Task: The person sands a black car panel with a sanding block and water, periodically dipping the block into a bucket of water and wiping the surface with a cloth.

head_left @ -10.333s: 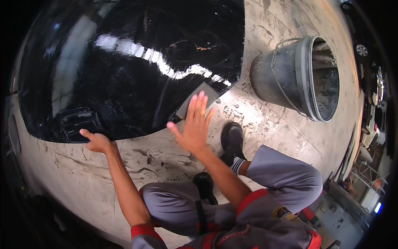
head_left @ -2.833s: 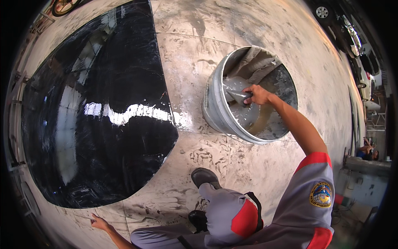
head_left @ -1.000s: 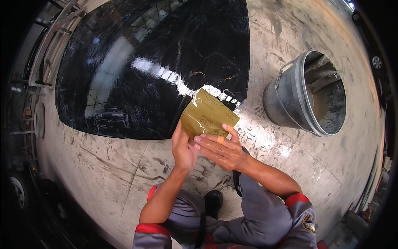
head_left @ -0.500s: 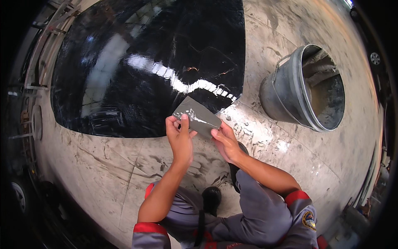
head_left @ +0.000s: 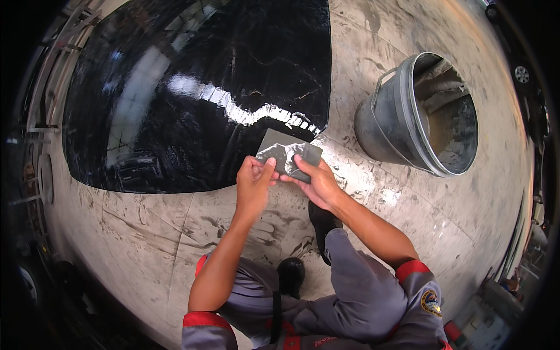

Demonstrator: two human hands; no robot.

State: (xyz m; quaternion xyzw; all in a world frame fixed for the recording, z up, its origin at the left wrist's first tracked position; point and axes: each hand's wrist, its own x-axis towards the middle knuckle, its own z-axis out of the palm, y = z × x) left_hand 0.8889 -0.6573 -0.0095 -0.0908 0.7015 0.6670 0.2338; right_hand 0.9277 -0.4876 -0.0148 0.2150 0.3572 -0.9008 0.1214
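The right hand (head_left: pixel 321 183) shifts inward along the wet grey sheet (head_left: pixel 283 149) in the head view; it and the left hand (head_left: pixel 251 179), fingers nearly closed, pinch the sheet's near side, its long axis crosswise, sloping down rightward; black panel (head_left: pixel 175 134) just beyond, bucket (head_left: pixel 388 125) well right, nothing visible between

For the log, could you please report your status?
Left hand and right hand both gripping sandpaper. Grey face glistening wet. Bucket right of black car panel, apart from hands.
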